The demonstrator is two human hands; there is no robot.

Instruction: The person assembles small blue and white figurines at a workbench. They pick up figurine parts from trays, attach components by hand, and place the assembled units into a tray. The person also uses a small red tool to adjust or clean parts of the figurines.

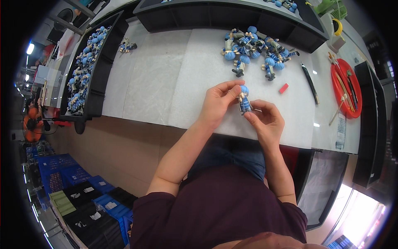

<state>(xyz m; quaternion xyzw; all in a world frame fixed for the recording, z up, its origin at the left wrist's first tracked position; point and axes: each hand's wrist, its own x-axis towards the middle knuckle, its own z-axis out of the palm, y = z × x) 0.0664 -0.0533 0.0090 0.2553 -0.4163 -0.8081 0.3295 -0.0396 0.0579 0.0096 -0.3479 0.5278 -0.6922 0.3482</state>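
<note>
A small blue-haired figurine point(244, 101) in blue and white clothes is held upright between my two hands, just above the front part of the white worktable. My left hand point(219, 101) pinches it near the head with thumb and forefinger. Lower down, my right hand point(266, 120) grips it at the feet between thumb and fingers. Beyond my hands lies a loose heap of similar figurines point(248, 43). A small red block point(283, 88) rests on the table to the right of the held figurine.
A black craft knife or pen-like tool point(309, 83) lies right of the heap. Farther right, a red oval tray point(360, 89) carries brushes and sticks. A black bin point(99, 79) full of figurines stands at left, with another figurine point(127, 45) beside it. A black tray point(232, 20) borders the back.
</note>
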